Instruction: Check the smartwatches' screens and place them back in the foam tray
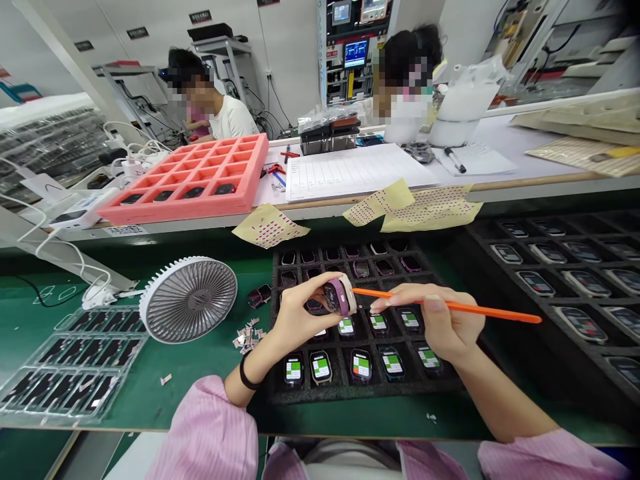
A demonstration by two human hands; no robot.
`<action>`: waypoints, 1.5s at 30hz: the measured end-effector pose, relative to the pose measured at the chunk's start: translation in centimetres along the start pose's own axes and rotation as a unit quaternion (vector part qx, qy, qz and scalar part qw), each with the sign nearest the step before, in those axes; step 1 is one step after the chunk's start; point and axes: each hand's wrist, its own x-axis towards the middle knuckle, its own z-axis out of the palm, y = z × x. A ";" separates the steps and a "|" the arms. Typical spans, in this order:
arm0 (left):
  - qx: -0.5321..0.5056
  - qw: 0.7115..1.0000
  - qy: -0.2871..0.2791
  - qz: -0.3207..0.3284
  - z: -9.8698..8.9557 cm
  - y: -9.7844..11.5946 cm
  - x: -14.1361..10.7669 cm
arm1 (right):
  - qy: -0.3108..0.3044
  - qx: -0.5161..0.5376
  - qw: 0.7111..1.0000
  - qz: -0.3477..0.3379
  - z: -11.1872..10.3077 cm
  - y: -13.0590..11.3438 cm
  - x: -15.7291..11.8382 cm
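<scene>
My left hand [305, 317] holds a smartwatch with a purple band [339, 297] up above a black foam tray [280, 395], its case turned toward my right hand. My right hand [433, 317] grips a thin orange stick [480, 301] like a pen, and the stick's tip reaches the watch's edge. Below both hands, several watches with green-and-white screens [379, 323] sit in the tray's foam pockets. Darker watches [361, 269] fill the pockets in the tray's far rows. The watch's face is hidden by my fingers.
A grey desk fan [188, 299] lies tilted left of my hands, beside paper scraps [247, 335] and a clear plastic tray [75, 363]. A black tray of watches [565, 287] stands right. Beyond are dotted sticker sheets [267, 227], a pink foam tray [183, 180] and two seated co-workers.
</scene>
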 end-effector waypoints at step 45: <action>0.047 0.999 0.028 0.001 0.8 -1.0 0.3 | -0.036 -0.045 0.996 -0.063 1.3 -0.6 1.1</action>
